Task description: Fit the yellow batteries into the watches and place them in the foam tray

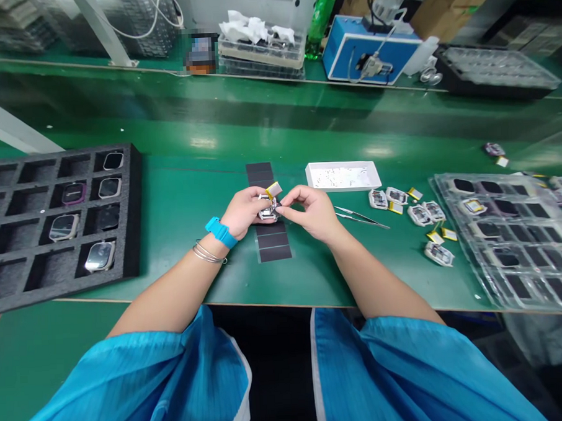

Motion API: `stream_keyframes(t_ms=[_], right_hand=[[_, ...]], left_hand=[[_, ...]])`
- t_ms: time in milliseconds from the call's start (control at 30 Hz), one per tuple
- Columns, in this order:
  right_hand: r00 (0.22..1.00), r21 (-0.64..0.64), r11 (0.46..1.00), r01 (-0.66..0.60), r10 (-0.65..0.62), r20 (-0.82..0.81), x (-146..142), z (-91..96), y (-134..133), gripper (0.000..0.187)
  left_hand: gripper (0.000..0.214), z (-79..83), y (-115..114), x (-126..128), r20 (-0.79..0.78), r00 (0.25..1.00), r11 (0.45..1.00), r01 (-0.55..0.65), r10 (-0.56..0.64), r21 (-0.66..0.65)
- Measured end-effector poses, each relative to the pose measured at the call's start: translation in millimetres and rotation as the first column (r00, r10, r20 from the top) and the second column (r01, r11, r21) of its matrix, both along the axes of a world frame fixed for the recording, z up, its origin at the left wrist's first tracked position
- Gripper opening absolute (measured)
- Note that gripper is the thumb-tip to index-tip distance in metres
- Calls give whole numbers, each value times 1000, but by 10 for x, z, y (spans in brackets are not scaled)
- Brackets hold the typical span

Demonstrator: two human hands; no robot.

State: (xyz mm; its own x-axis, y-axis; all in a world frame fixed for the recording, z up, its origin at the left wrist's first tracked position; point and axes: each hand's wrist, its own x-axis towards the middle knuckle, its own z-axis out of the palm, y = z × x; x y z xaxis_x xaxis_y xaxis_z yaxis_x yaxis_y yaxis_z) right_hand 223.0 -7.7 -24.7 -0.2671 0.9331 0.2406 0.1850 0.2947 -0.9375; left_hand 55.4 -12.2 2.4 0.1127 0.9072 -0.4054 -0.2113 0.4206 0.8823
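Note:
My left hand (244,213) is closed around a small open smartwatch case (267,215) with its inner parts showing. A yellow-edged battery (274,189) stands up from the far side of that case. My right hand (311,213) pinches with thumb and forefinger at the right edge of the case; what lies between the fingertips is too small to make out. Under the hands runs a strip of black rectangular stickers (273,242). Tweezers (362,218) lie just right of my right hand. Beyond them are several open watch cases (419,215) with loose batteries (415,194).
A white shallow box (343,176) with tiny dark bits sits behind my right hand. At left stands a black foam tray (131,226) with several watches. Stacked clear plastic trays (474,276) holding watch parts lie at right. A blue box device (348,43) stands on the shelf.

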Motion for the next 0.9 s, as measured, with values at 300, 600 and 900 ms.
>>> stream_keyframes(t_ms=[300,600,900], right_hand=[[989,217,973,-83,54,136,-42,63,-84,14],[920,340,928,-155,11,391,-43,43,-97,12],[929,365,922,-130,-16,370,-53,12,-94,14]], left_hand=[[12,-16,-16,9,-37,999,1000,25,-25,4],[13,-26,-5,4,-52,997,999,54,-54,1],[12,-17,-14,12,-53,998,999,43,-43,-2]])
